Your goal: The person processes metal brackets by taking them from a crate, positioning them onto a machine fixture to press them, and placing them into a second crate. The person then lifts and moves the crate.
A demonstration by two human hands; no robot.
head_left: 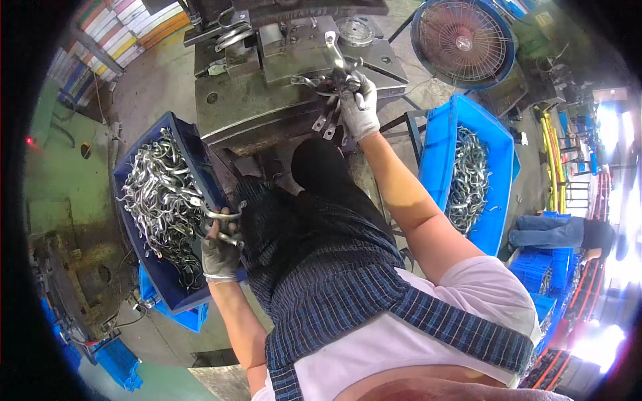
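In a pale work glove, my right hand (360, 110) is closed around a bunch of bent metal brackets (332, 50), their flattened ends with holes sticking out above and below the fist. It is raised in front of the steel press table (234, 110). My left hand (221, 254), also gloved, is closed on bent metal brackets (227, 215) at the right edge of the dark blue bin (212, 180). That bin is heaped with similar shiny bent metal pieces (160, 187). The exact number of pieces in either hand cannot be made out.
A bright blue bin (435, 144) with more bent metal pieces stands at my right. Behind it is a large round fan (463, 43). Metal fixtures (271, 35) sit on the press table. Another person in jeans (552, 232) is at the far right, near stacked blue crates (535, 271).
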